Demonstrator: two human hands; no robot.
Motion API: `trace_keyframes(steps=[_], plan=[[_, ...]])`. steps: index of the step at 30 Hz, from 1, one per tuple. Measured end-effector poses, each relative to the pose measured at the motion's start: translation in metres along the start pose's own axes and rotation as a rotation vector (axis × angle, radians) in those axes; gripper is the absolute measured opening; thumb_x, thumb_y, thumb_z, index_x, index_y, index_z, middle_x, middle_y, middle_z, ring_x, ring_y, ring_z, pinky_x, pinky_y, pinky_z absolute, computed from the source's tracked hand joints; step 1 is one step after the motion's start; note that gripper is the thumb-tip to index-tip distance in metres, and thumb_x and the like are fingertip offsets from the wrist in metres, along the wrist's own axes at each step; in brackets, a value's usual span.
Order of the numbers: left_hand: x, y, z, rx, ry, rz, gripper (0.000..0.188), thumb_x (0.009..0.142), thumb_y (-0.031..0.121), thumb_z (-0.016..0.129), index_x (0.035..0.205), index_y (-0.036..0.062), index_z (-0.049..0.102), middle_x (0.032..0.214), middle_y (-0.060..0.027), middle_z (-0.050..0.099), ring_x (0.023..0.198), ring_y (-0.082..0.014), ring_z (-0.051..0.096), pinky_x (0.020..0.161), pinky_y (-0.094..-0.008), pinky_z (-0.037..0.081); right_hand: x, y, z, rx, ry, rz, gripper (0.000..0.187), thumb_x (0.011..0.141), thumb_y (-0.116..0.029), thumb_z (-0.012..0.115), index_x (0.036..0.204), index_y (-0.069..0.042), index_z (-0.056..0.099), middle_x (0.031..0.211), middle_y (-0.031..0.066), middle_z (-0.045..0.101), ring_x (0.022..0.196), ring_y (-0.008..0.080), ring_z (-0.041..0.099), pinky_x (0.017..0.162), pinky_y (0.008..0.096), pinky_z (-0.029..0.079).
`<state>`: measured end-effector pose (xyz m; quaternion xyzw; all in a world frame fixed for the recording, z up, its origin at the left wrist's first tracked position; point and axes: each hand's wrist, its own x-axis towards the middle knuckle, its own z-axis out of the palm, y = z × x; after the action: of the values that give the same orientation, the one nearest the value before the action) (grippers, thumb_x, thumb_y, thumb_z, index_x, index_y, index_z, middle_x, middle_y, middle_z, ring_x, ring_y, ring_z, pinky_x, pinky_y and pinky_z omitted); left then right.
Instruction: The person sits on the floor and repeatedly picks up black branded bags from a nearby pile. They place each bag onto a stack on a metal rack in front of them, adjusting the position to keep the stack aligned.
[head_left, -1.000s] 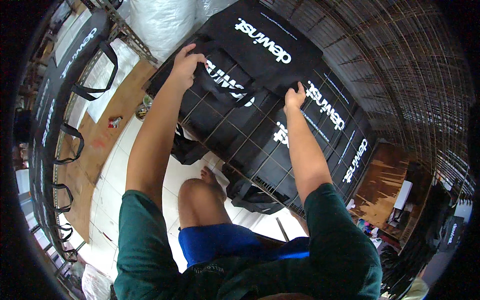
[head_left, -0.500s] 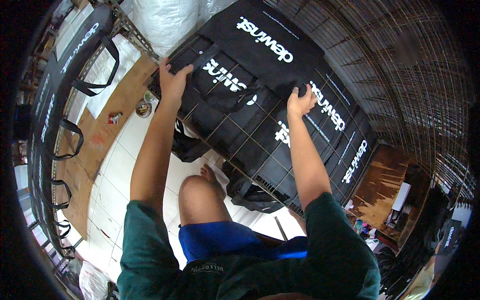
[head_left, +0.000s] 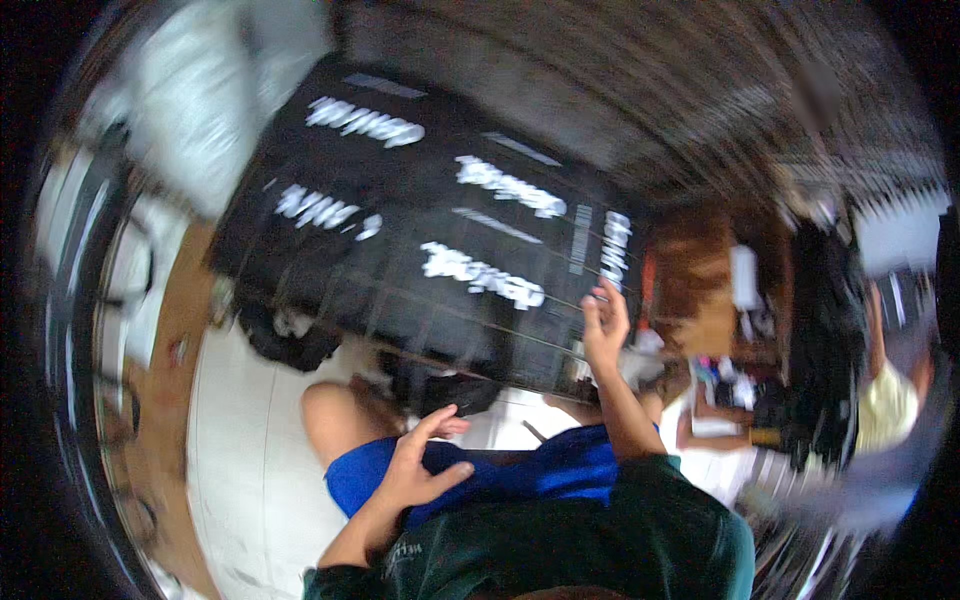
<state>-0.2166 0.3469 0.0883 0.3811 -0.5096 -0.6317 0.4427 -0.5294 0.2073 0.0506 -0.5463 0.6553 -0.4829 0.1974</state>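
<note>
Hanging over the blue shorts (head_left: 570,470), the left hand (head_left: 425,470) is spread, its thumb well clear of the fingers and nothing between them. From where I stand, the right hand (head_left: 605,325) reaches farther out, thumb and fingers a little parted, just beside the right end of the black bags (head_left: 430,215); the blur keeps me from telling whether it touches them.

Half a second ago both hands were out over those bags, the left by the far left corner, the right near the middle. Now the left has come back to the lap and the right has shifted toward the end.

The black bags lie flat in front of the person, white lettering up, crossed by thin grid lines. Below their near edge a dark bundle (head_left: 285,340) sits over the pale floor (head_left: 250,420). Left of that runs a wooden worktop (head_left: 165,450). Off to the right, more of a co-worker's yellow sleeve (head_left: 888,405) shows than before.
</note>
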Motion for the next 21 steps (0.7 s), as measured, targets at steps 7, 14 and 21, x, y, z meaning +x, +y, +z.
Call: trace_keyframes(steps=[7,14,21], plan=[[0.005,-0.031,0.037,0.436,-0.28,-0.266,0.073,0.07,0.026,0.076,0.131,0.0052,0.041,0.109,-0.0178,0.059,0.098,-0.028,0.058,0.081,-0.0367,0.048,0.033,-0.111,-0.196,-0.058,0.338,-0.433,0.042,0.08,-0.003,0.061,0.12,-0.002,0.051,0.097,0.0085,0.057,0.079,0.0128,0.057,0.069,0.0243,0.046],[-0.001,-0.045,0.054,0.466,-0.139,-0.383,0.066,0.075,0.018,0.07,0.132,0.0052,0.039,0.11,-0.0174,0.056,0.099,-0.0256,0.056,0.081,-0.0355,0.047,0.032,-0.164,-0.426,0.248,0.852,-0.408,0.041,0.085,-0.017,0.061,0.12,-0.002,0.048,0.091,0.0054,0.058,0.079,0.0116,0.057,0.065,0.025,0.045],[-0.008,-0.071,0.046,0.269,-0.075,-0.402,0.059,0.079,0.015,0.066,0.13,0.0039,0.039,0.106,-0.0132,0.056,0.092,-0.0202,0.054,0.079,-0.0322,0.046,0.017,-0.065,-0.522,-1.081,0.816,-0.335,0.056,0.074,-0.038,0.067,0.12,-0.011,0.052,0.118,0.0166,0.05,0.112,0.0324,0.045,0.093,0.0414,0.036]])
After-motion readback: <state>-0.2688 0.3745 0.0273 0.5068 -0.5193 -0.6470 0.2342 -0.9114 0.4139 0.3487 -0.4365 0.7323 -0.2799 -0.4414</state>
